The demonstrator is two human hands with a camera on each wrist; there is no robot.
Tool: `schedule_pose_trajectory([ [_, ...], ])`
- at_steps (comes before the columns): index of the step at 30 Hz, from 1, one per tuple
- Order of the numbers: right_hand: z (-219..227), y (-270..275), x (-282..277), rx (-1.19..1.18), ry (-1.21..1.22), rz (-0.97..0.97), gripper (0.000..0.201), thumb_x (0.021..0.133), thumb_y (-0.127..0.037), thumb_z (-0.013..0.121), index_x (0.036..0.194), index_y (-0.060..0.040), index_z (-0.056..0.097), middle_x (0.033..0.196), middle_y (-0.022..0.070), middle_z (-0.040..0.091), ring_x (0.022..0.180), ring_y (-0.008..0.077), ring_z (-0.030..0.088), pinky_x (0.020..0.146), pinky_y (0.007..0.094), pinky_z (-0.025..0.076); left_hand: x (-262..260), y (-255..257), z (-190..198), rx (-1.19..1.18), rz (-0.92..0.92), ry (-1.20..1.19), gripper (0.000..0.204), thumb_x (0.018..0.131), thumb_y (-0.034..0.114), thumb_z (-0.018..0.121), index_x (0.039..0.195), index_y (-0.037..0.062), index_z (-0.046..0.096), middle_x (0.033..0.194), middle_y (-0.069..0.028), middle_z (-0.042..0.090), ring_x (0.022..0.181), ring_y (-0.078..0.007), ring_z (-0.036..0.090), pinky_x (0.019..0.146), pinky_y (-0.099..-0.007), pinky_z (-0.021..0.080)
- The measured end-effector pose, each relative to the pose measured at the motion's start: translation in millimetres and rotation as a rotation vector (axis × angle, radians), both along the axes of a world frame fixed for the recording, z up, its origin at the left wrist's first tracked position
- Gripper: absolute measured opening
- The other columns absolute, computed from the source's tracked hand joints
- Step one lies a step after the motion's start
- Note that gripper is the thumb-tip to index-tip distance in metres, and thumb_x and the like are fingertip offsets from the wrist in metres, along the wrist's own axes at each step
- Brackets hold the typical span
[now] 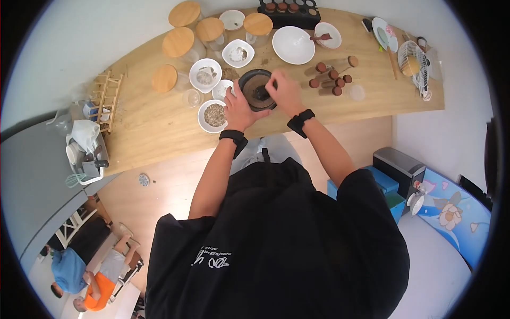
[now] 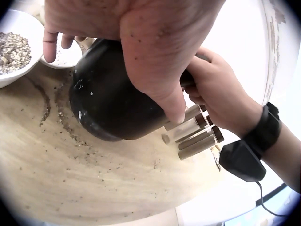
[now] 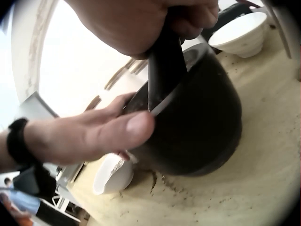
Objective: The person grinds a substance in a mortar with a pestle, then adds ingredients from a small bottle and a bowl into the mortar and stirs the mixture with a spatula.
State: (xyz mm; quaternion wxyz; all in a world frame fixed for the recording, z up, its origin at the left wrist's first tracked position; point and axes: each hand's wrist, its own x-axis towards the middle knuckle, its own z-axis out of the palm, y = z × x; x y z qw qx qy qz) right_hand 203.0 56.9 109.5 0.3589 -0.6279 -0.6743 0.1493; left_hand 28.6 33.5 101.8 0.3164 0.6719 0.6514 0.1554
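Observation:
A black mortar (image 3: 202, 122) stands on the wooden table near its front edge, with brown ground material (image 1: 251, 85) inside. My left hand (image 1: 239, 110) holds the mortar from the left, thumb along the near wall and fingers spread round the side. From above, my right hand (image 1: 287, 94) grips a black pestle (image 3: 167, 63), its fist wrapped round the upper end. The pestle leans in the mortar, its lower end hidden behind the rim in the right wrist view. Left of the mortar, a white bowl of coarse grey-brown bits (image 1: 215, 114) sits close to my left hand.
White bowls (image 1: 205, 74) and wood-lidded jars (image 1: 180, 42) crowd the back left. Brown-capped tubes (image 1: 330, 80) lie to the right, below a large white bowl (image 1: 293, 45). A wooden rack (image 1: 108, 101) stands at the left end. Crumbs dot the tabletop. Two people sit at the lower left.

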Motion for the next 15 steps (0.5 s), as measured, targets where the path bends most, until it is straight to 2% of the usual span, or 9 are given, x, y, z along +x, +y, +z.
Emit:
schedule_pose_trajectory([
  [2, 3, 10, 0, 0.032, 0.015, -0.090, 0.014, 0.083, -0.012, 0.069, 0.087, -0.0102, 0.055, 0.084, 0.0091, 0.057, 0.071, 0.0358, 0.062, 0.058, 0.0461, 0.050, -2, 3, 0, -0.003, -0.013, -0.005, 0.141, 0.049, 0.053, 0.098, 0.156, 0.0125, 0.015, 0.148, -0.0316, 0.031, 0.133, -0.0516, 0.039, 0.102, -0.0631, 0.041],
  [5, -1, -8, -23, 0.086, -0.002, -0.036, 0.011, 0.085, -0.013, 0.068, 0.087, -0.0098, 0.057, 0.083, 0.0095, 0.060, 0.072, 0.0361, 0.063, 0.059, 0.0464, 0.050, -2, 3, -1, -0.024, -0.007, 0.003, 0.140, 0.050, 0.052, 0.098, 0.156, 0.0127, 0.015, 0.147, -0.0319, 0.031, 0.134, -0.0516, 0.037, 0.102, -0.0626, 0.041],
  [7, 1, -7, -13, 0.039, -0.019, 0.010, 0.012, 0.085, -0.015, 0.068, 0.087, -0.0098, 0.057, 0.083, 0.0097, 0.060, 0.072, 0.0359, 0.063, 0.059, 0.0461, 0.051, -1, 3, 0, -0.031, -0.022, 0.012, 0.139, 0.050, 0.052, 0.098, 0.155, 0.0124, 0.015, 0.147, -0.0317, 0.031, 0.135, -0.0517, 0.037, 0.103, -0.0623, 0.041],
  [11, 4, 5, -8, 0.009, 0.008, -0.149, 0.014, 0.083, -0.014, 0.069, 0.087, -0.0096, 0.056, 0.084, 0.0103, 0.058, 0.071, 0.0370, 0.062, 0.061, 0.0467, 0.051, 1, 3, 0, 0.013, -0.025, 0.010, 0.138, 0.050, 0.053, 0.097, 0.153, 0.0120, 0.016, 0.145, -0.0302, 0.033, 0.133, -0.0515, 0.038, 0.102, -0.0623, 0.041],
  [13, 3, -5, -20, 0.068, 0.060, -0.025, 0.011, 0.084, -0.013, 0.068, 0.088, -0.0088, 0.058, 0.084, 0.0116, 0.061, 0.073, 0.0381, 0.063, 0.061, 0.0482, 0.050, 2, 4, 2, -0.014, -0.009, 0.058, 0.138, 0.050, 0.054, 0.097, 0.153, 0.0120, 0.016, 0.144, -0.0293, 0.035, 0.132, -0.0512, 0.039, 0.101, -0.0617, 0.042],
  [15, 1, -2, -10, 0.029, 0.055, -0.019, 0.011, 0.084, -0.013, 0.068, 0.088, -0.0085, 0.058, 0.084, 0.0114, 0.062, 0.074, 0.0378, 0.063, 0.061, 0.0491, 0.050, 1, 3, -1, -0.014, -0.022, 0.055, 0.139, 0.049, 0.056, 0.097, 0.154, 0.0120, 0.016, 0.145, -0.0294, 0.035, 0.133, -0.0509, 0.039, 0.101, -0.0615, 0.041],
])
